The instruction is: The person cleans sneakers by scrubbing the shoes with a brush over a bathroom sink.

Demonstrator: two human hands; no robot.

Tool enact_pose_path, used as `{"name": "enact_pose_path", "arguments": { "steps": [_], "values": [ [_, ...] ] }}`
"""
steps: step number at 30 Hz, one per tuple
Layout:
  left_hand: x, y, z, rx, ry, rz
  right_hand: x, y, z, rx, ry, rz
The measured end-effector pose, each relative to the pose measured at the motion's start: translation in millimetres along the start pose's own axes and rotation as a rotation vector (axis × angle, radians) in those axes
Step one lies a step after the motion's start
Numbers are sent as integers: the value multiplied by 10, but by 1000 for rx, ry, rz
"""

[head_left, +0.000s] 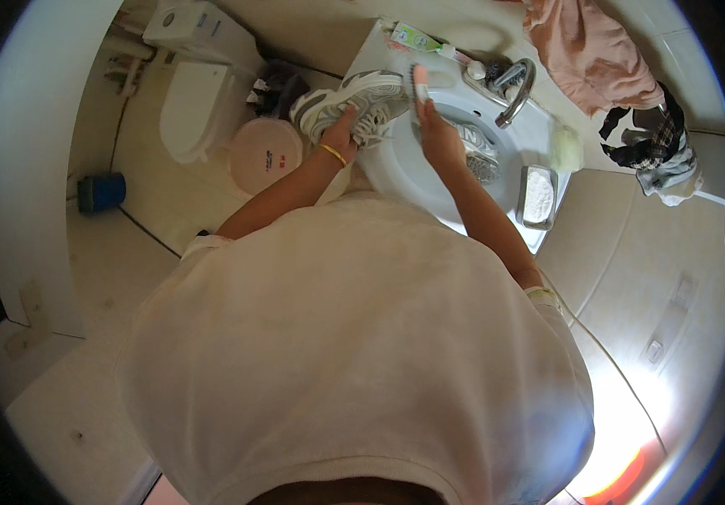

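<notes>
Two shoes: one grey-white sneaker [354, 101] at the sink's [405, 172] nine o'clock rim, another sneaker [479, 151] lying in the basin.
Left hand [344, 130]: fingers closed around the rim sneaker.
Right hand [438, 135]: fingers wrapped around a scrub brush [420, 82] above the basin.
Tap [516, 88]: sink's one o'clock.
Soap dish [538, 196]: sink's four o'clock, holding a white bar.
Pink bucket [266, 156]: floor, nine o'clock of the sink.

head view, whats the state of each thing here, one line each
left hand: gripping the grey and white sneaker, held up at the sink rim
right hand: closed on a scrub brush
second sneaker: lying in the sink
tap: no water visible
toilet: lid down
soap dish: holds something white
</notes>
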State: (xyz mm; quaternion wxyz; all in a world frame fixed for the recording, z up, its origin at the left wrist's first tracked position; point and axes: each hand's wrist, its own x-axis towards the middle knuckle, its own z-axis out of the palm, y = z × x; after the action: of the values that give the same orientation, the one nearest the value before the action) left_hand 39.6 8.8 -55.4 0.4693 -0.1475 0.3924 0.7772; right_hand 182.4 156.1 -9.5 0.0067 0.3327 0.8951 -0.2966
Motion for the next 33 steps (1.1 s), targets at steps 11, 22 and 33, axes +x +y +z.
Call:
{"name": "enact_pose_path", "arguments": {
  "steps": [11, 22, 33],
  "values": [
    [-744, 97, 123, 1366, -472, 212, -21, -122, -212, 64, 20, 74],
    [169, 379, 626, 1948, -86, 707, 126, 132, 151, 239, 172, -45],
    [176, 408, 718, 1828, 117, 510, -26, -589, -94, -43, -124, -83]
  ]
}}
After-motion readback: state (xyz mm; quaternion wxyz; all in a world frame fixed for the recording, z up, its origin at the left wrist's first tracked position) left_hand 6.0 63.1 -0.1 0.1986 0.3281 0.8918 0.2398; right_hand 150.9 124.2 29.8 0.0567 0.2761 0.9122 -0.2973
